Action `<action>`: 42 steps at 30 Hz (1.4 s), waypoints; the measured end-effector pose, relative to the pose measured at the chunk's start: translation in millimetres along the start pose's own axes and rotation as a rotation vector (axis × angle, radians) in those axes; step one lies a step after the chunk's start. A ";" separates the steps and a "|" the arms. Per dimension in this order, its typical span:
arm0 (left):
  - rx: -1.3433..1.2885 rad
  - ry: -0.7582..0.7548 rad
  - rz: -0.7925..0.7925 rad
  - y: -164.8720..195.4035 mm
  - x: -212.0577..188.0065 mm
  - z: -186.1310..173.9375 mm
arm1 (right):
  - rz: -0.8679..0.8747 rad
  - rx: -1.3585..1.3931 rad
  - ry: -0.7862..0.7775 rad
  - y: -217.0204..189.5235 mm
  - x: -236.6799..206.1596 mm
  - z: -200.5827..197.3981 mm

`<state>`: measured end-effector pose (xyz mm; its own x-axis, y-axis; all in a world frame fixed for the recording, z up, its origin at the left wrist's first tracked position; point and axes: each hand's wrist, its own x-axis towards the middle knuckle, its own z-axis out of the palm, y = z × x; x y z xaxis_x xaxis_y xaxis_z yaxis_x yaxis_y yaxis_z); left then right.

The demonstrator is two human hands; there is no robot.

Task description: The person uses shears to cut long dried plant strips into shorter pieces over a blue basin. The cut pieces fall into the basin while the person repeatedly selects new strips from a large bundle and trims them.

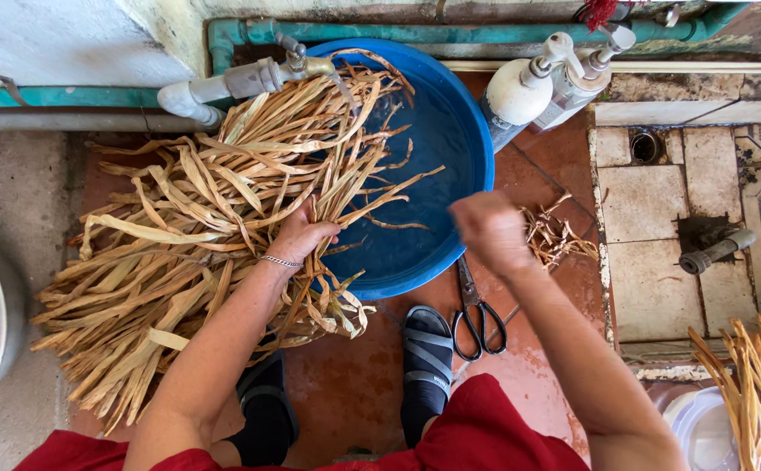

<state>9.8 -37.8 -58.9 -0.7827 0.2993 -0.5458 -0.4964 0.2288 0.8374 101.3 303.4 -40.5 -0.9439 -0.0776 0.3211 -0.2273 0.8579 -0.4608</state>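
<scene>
Now: left hand [297, 235] fingers grasp dry tan leaf strips [180, 253] (flat, papery) | right hand [492, 228] clenched, blurred

Tan, straw-coloured dried leaf strips [197, 218] gripped by the left hand [297, 235], whose wrist carries a silver chain bracelet [282, 261]. Just beyond the grip, a bright blue basin [459, 148]; below it, black-handled scissors [478, 318] on reddish-brown floor tiles [354, 384]. Nearest the blurred right hand [492, 228], white pump bottles [546, 87] before a green pipe [398, 33].

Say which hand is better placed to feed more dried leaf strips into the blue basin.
Left, probably. The left hand already grips the dried leaf strips at the blue basin rim. The right hand is a blurred fist above the floor near the scissors, clear of the pile.
</scene>
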 end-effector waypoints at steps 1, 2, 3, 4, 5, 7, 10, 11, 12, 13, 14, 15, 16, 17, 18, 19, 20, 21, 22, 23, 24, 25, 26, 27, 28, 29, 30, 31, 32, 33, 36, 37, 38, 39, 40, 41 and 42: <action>-0.002 0.003 0.005 0.7 -0.3 0.6 | -0.042 0.019 -0.102 -11.0 6.7 11.3; -0.002 0.007 0.010 1.5 -0.9 1.1 | -0.111 -0.068 -0.118 -22.2 12.1 24.2; -0.002 0.012 0.016 2.6 -1.6 1.5 | -0.180 -0.156 -0.134 -30.9 16.0 35.1; 0.036 0.033 0.015 4.0 -2.4 2.6 | -0.102 -0.172 -0.313 -36.5 18.7 43.1; 0.074 0.053 0.013 5.1 -3.6 5.3 | -0.020 -0.188 -0.491 -40.7 20.6 50.5; 0.309 -0.001 0.005 9.8 -5.7 11.7 | 0.078 -0.231 -0.687 -41.0 23.1 56.9; 0.972 -0.038 0.293 16.8 -20.0 25.8 | 0.117 -0.283 -0.740 -36.5 23.2 56.3; 1.169 0.028 0.454 20.7 -26.5 31.3 | 0.133 -0.279 -0.748 -36.3 22.6 55.6; 1.312 0.067 0.596 27.0 -32.2 35.3 | 0.148 -0.277 -0.754 -36.5 23.1 55.2; 1.286 0.064 0.679 36.2 -37.0 37.1 | 0.158 -0.279 -0.776 -36.6 24.0 54.4; 1.261 0.067 0.792 47.6 -41.4 37.8 | 0.171 -0.279 -0.796 -37.1 23.9 52.9; 1.226 0.081 0.906 61.7 -44.6 36.5 | 0.185 -0.278 -0.815 -38.3 24.1 52.1; 1.145 0.091 0.940 78.0 -47.0 34.0 | 0.159 -0.245 -0.738 -39.4 23.8 50.5; 1.056 0.103 0.958 95.6 -49.0 30.4 | 0.133 -0.212 -0.664 -39.7 22.9 48.0; 0.951 0.091 0.907 114.8 -49.0 26.0 | 0.108 -0.178 -0.592 -40.2 24.0 46.5; 0.918 0.271 1.013 135.2 -47.8 18.4 | 0.103 -0.178 -0.580 -41.0 25.6 45.4; 0.879 0.448 1.115 157.2 -43.5 8.5 | 0.102 -0.177 -0.570 -43.2 25.7 44.2; 0.946 0.493 0.925 181.2 -33.9 -1.3 | 0.104 -0.177 -0.560 -45.2 25.7 42.4; 1.005 0.530 0.735 203.9 -24.0 -10.6 | 0.081 -0.144 -0.512 -47.7 25.3 39.5; 1.079 0.557 0.693 221.4 -16.4 -18.1 | 0.062 -0.113 -0.461 -50.4 25.4 36.0; 1.153 0.583 0.650 234.1 -9.4 -22.8 | 0.043 -0.082 -0.409 -53.7 25.3 31.6; 1.170 0.579 0.654 241.6 -1.9 -23.3 | 0.043 -0.026 -0.336 -56.9 24.0 26.1; 1.188 0.575 0.656 246.0 5.5 -23.3 | 0.043 0.031 -0.264 -60.5 21.5 19.5; 1.203 0.571 0.658 247.1 11.8 -22.9 | 0.043 0.085 -0.192 -63.2 19.0 12.6; 1.208 0.566 0.738 245.3 16.8 -21.7 | 0.034 0.115 -0.087 -65.2 16.7 5.9; 1.211 0.561 0.819 241.9 21.1 -19.6 | 0.026 0.143 0.019 -67.1 11.7 -0.2; 1.213 0.552 0.899 238.8 25.3 -18.0 | 0.019 0.171 0.125 -68.5 4.4 -5.4; 1.261 0.523 0.860 237.2 29.2 -17.5 | 0.092 0.205 0.181 -67.9 -4.8 -10.3; 1.309 0.494 0.819 236.4 32.0 -18.3 | 0.164 0.240 0.235 -65.8 -16.3 -14.3; 1.356 0.465 0.778 235.7 33.6 -17.3 | 0.237 0.274 0.290 -62.3 -29.8 -16.6; 1.538 0.374 0.877 239.2 32.0 -15.4 | 0.694 0.331 0.214 -42.9 -71.5 -10.6; 1.622 0.358 0.932 239.3 28.4 -13.3 | 0.753 0.267 0.080 -35.3 -88.3 -6.9; 1.706 0.341 0.989 239.3 23.6 -12.5 | 0.809 0.203 -0.052 -27.7 -104.1 -1.4; 1.791 0.329 1.052 240.6 19.4 -12.4 | 0.859 0.139 -0.181 -21.0 -117.6 6.0; 1.825 0.320 1.072 242.2 15.3 -13.9 | 0.905 0.081 -0.296 -16.0 -129.5 14.0; 1.858 0.306 1.089 242.0 10.9 -15.8 | 0.953 0.021 -0.416 -12.6 -142.2 20.8; 1.890 0.289 1.102 241.1 7.8 -17.5 | 1.001 -0.040 -0.540 -11.2 -154.4 26.4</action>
<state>-122.5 3.4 139.3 -0.5215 0.8392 0.1545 0.7538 0.5379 -0.3774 243.3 292.3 -106.8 -0.6796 0.4510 -0.5786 0.6849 0.6726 -0.2801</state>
